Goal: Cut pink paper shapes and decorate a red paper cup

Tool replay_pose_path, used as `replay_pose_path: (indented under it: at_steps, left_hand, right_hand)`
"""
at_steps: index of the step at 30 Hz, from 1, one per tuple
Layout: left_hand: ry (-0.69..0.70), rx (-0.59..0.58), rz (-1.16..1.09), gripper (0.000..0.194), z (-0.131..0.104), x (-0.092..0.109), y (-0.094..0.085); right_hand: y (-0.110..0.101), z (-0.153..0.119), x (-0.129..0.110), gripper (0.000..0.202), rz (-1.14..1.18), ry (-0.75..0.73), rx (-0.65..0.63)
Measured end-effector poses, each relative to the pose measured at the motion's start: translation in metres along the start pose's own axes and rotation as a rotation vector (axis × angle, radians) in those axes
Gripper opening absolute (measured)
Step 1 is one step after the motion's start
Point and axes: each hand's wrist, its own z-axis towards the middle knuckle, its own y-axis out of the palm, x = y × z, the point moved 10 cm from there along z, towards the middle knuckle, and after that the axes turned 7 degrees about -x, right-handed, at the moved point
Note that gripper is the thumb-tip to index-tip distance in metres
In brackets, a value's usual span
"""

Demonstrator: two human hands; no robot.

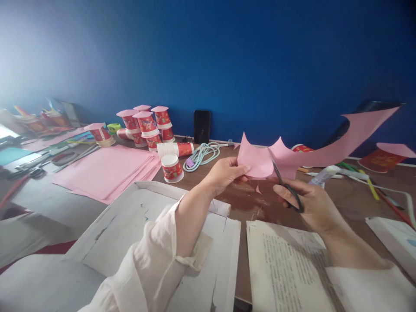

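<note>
My left hand (227, 175) pinches the lower left part of a pink paper sheet (256, 160) between thumb and fingers. The sheet has curved cut edges with pointed corners, and a long curved strip of it stretches up to the right. My right hand (302, 197) is closed around the black handles of a pair of scissors (294, 195). The scissor blades point up and to the left and lie against the paper's middle. A small pink scrap (258, 190) rests on the brown table (238, 195) below the sheet.
Behind to the left stand stacked red cups (147, 123) with pink paper tops, near a single cup (172, 168), a coiled cable (203, 156) and a phone (202, 125). Pink sheets (107, 171) lie at left; a printed booklet (286, 264) and a white box lid (139, 208) lie in front.
</note>
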Motion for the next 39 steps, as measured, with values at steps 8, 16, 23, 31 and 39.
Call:
replay_pose_path:
  at_steps: [8, 16, 23, 31, 39]
  left_hand:
    - [0.01, -0.008, 0.013, 0.017, 0.002, -0.001, -0.002]
    - [0.033, 0.04, 0.117, 0.013, -0.001, 0.005, -0.008]
    - [0.022, 0.037, 0.265, 0.018, -0.006, 0.009, -0.008]
    - [0.02, 0.018, 0.142, 0.019, 0.003, -0.002, -0.011]
    - [-0.003, -0.005, 0.088, 0.021, 0.005, -0.008, -0.012]
  right_hand:
    - [0.002, -0.004, -0.011, 0.042, 0.04, -0.034, 0.012]
    - [0.004, 0.001, -0.005, 0.041, 0.002, -0.039, -0.04]
    - [0.002, 0.003, 0.002, 0.041, -0.011, -0.005, -0.047]
    - [0.0, 0.002, 0.003, 0.043, 0.02, -0.003, -0.019]
    - [0.002, 0.003, 0.004, 0.044, 0.002, -0.011, -0.043]
